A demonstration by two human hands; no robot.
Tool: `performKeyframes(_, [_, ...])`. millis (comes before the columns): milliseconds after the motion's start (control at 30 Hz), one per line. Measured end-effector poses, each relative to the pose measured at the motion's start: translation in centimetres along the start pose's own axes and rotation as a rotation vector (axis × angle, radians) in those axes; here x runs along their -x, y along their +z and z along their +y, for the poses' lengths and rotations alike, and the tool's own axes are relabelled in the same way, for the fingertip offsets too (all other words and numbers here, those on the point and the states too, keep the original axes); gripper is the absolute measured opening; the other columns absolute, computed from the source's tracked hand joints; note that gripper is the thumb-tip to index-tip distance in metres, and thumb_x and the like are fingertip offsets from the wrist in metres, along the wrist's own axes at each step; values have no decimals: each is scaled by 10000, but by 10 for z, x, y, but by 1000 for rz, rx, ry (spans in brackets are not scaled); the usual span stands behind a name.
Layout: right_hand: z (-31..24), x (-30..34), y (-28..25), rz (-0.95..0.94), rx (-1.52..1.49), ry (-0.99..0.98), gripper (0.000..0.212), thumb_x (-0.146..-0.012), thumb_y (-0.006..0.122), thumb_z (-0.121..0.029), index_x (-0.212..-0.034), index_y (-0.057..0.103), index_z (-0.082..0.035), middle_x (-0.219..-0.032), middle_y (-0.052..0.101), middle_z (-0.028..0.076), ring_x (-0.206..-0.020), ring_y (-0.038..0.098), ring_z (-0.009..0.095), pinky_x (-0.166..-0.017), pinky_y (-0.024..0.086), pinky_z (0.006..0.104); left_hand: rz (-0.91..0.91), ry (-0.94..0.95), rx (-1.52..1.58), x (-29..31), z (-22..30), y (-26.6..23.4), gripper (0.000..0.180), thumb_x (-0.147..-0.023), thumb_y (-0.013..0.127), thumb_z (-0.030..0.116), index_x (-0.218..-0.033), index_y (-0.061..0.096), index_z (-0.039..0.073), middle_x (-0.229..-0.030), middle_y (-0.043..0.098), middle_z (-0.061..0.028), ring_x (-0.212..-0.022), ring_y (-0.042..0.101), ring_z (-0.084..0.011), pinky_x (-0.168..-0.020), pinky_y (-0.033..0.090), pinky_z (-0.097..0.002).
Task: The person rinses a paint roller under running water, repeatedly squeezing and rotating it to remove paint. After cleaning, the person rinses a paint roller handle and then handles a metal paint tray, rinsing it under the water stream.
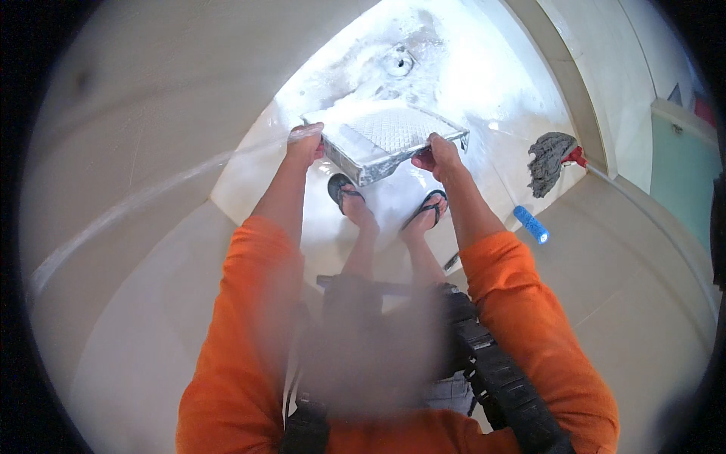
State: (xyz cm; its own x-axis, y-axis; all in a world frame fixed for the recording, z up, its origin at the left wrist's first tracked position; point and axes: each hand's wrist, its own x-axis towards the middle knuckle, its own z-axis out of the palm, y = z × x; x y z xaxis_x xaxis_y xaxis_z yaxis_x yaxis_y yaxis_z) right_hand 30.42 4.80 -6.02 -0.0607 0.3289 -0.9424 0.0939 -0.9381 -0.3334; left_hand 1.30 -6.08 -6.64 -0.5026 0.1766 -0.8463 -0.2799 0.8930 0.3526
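Observation:
A paint tray (397, 135) with a ribbed, diamond-patterned slope is held out in front of me, its surface wet and smeared white. My left hand (305, 145) grips its left edge, fingers wrapped round the rim. On the near right corner, my right hand (440, 155) is closed with the thumb on top. A pale translucent streak (151, 188) runs from the far left to my left hand; I cannot tell whether it is a water jet or a clear hose. Whitish, foamy water (333, 76) spreads over the floor beyond the tray.
A round floor drain (398, 62) lies beyond the tray. To the right are a grey mop head (550, 160) with a red joint and a long pale handle, and a blue paint roller sleeve (531, 225). My feet in dark flip-flops (346, 191) stand below the tray. Walls flank both sides.

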Motion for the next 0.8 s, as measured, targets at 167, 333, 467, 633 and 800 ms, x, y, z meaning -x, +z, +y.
performKeyframes(167, [31, 71, 30, -46, -249, -52, 253, -929, 441, -63, -1089, 534, 110, -925, 645, 222, -738, 681, 304, -685, 652, 410, -73, 70, 166, -21, -8, -23, 402, -906, 654, 176, -1244, 575, -27, -1124, 662, -168, -957, 679, -275, -778, 581, -438])
performKeyframes(333, [61, 111, 29, 118, -409, -206, 354, -911, 443, 16, -1256, 438, 91, -1131, 571, 205, -922, 660, 297, -778, 650, 427, -86, 136, 284, 15, 6, 11, 442, -906, 625, 51, -1339, 544, 6, -1255, 624, -182, -1093, 645, -269, -909, 555, -400])
performKeyframes(467, [68, 115, 43, 33, -563, -164, 403, -902, 463, 50, -1299, 396, 71, -1215, 525, 193, -1042, 622, 314, -852, 636, 464, -220, 120, 493, 24, 35, -1, 474, -972, 573, 61, -1440, 492, 62, -1331, 592, -155, -1199, 590, -272, -1011, 501, -412])
performKeyframes(633, [74, 109, 49, -64, -678, -132, 470, -885, 462, 52, -1344, 359, 60, -1230, 508, 219, -1089, 607, 355, -860, 624, 506, -136, 239, 600, 13, 35, -4, 411, -920, 588, -24, -1328, 601, 29, -1238, 652, -148, -1109, 632, -238, -945, 520, -341])
performKeyframes(800, [63, 123, 56, -7, -739, -26, 360, -889, 465, 38, -1237, 418, 118, -1222, 507, 226, -1105, 592, 368, -894, 607, 531, -77, 297, 353, 27, 52, -5, 452, -903, 589, 3, -1353, 601, 38, -1290, 639, -159, -1161, 612, -242, -992, 483, -326])
